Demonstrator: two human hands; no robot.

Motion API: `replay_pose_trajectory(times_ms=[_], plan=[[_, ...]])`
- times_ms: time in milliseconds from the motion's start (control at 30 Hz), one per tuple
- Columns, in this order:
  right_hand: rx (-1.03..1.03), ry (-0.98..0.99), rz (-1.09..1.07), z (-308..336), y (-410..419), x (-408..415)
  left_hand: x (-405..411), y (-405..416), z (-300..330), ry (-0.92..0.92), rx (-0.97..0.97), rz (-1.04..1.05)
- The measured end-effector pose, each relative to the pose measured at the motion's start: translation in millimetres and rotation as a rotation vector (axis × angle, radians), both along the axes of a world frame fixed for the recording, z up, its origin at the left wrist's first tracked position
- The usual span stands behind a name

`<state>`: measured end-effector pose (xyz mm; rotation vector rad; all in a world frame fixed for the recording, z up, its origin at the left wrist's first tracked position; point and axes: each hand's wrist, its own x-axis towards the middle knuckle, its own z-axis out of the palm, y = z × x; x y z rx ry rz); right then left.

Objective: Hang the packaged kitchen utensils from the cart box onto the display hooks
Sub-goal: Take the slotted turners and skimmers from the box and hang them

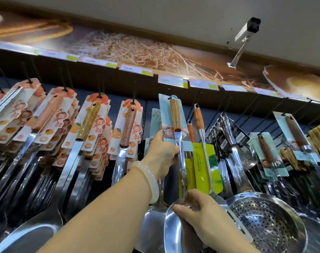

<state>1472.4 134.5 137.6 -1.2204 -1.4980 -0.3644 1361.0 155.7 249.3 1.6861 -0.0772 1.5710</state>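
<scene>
A packaged ladle (175, 115) with a wooden handle and a pale blue backing card stands upright in front of the display. My left hand (161, 152) grips its card and steel shaft just below the wooden handle. My right hand (201, 214) holds the rim of its shiny bowl lower down. The top of the card is at the level of the black display hooks (196, 99), close to one of them. Whether it is on a hook cannot be told. The cart box is out of view.
Spatulas on orange printed cards (93, 125) hang in rows to the left. To the right hang ladles with green cards (203, 161), a perforated skimmer (265, 221) and other carded utensils (294, 136). Price tags (172, 81) line the shelf edge above. A security camera (247, 30) sits at the ceiling.
</scene>
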Motion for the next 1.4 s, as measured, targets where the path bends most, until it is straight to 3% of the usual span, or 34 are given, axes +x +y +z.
replay_pose_trajectory(times_ms=[233, 533, 1400], plan=[[0.055, -0.019, -0.093, 20, 14, -8, -5, 6, 19, 0.039, -0.012, -0.014], [0.068, -0.016, -0.044, 40, 22, -13, -7, 10, 37, 0.018, 0.016, -0.020], [-0.099, 0.051, 0.006, 49, 46, -20, -6, 36, 30, -0.029, -0.098, 0.102]])
